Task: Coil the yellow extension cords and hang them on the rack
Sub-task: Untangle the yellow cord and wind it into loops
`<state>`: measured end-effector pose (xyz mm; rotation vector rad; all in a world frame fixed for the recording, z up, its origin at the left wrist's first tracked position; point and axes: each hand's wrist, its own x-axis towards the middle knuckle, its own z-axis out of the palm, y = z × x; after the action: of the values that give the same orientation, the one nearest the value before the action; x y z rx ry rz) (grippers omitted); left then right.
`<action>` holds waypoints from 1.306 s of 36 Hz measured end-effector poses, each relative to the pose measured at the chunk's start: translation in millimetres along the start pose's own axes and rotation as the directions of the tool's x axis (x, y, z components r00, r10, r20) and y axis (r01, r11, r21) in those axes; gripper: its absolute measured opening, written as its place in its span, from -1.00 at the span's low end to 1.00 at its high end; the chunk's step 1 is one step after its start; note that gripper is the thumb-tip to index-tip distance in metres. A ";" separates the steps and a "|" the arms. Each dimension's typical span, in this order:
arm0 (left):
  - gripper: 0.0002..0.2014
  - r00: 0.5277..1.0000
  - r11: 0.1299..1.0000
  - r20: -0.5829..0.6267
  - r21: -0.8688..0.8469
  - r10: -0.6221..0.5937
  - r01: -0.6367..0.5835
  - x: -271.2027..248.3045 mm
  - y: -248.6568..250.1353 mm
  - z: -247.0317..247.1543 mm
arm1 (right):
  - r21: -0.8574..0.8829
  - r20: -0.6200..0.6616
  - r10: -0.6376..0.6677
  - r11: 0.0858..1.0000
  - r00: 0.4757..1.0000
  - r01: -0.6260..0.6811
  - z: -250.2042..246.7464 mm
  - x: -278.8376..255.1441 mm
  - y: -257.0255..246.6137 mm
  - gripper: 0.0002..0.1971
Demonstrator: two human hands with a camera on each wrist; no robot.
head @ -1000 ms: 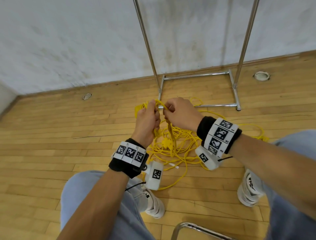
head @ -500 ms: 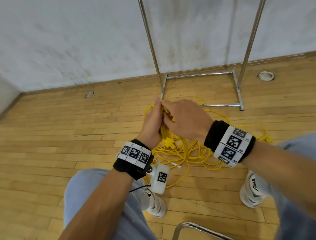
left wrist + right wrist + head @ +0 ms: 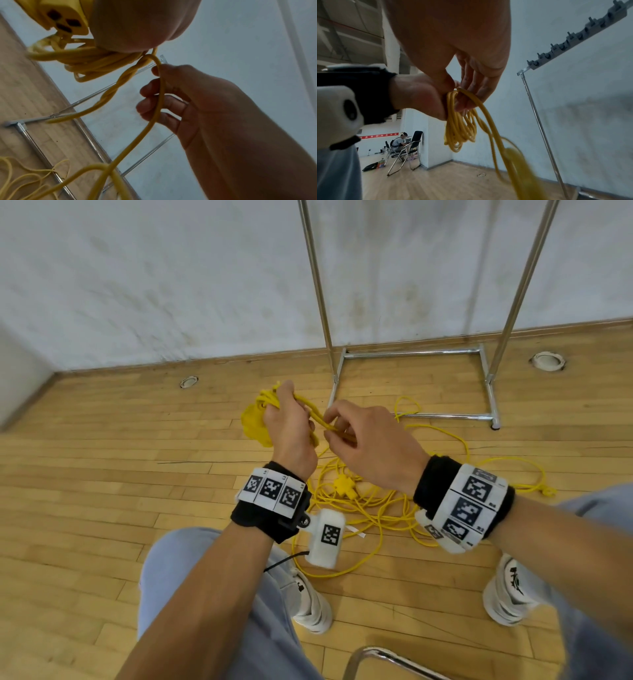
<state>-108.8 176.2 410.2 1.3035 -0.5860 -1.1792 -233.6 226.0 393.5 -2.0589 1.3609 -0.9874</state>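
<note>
Wooden floor (image 3: 102, 491) is carrying loose cord near the rack (image 3: 414, 354) while left hand (image 3: 291, 426) is gripping the coil (image 3: 255, 424) and right hand (image 3: 370, 440) is pinching its strand (image 3: 317, 419) to wrap it.

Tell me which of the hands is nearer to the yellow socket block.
Left. The left hand grips the coil beside the socket block; the right hand pinches the cord farther away.
</note>
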 end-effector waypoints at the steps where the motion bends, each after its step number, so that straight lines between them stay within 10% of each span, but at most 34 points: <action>1: -0.62 1.000 1.000 -0.008 -0.019 -0.009 0.009 1.4 1.3 -1.3 | 0.024 0.017 0.006 1.000 1.000 -0.007 1.6 -0.5 0.3 -0.87; 20: -0.69 0.984 0.920 0.113 -0.352 -0.140 0.172 8.0 11.0 -9.2 | 0.172 0.358 0.050 0.978 0.933 -0.118 1.2 7.4 14.4 -0.73; 34: -0.68 0.981 0.895 0.105 -0.403 -0.164 0.193 29.2 7.3 -16.8 | -0.529 0.413 0.277 0.848 0.867 -0.019 -10.4 14.0 46.9 -0.73; 41: -0.64 0.967 0.871 0.149 -0.424 -0.204 0.249 38.2 3.9 -21.9 | -0.774 0.447 0.551 0.633 0.705 -0.004 5.6 -0.4 72.3 -0.81; 44: -0.65 0.964 0.868 0.187 -0.427 -0.189 0.253 37.8 4.1 -21.1 | -0.681 0.526 0.558 0.728 0.642 -0.074 9.2 -2.7 75.5 -0.73; 47: -0.65 0.950 0.849 0.239 -0.442 -0.201 0.291 35.3 5.8 -18.3 | -0.392 0.597 0.418 0.897 0.685 -0.205 13.6 0.6 65.6 -0.84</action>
<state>-78.3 151.4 401.7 0.8677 -0.2327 -1.5564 -260.5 199.9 338.1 -1.9738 1.4217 0.1492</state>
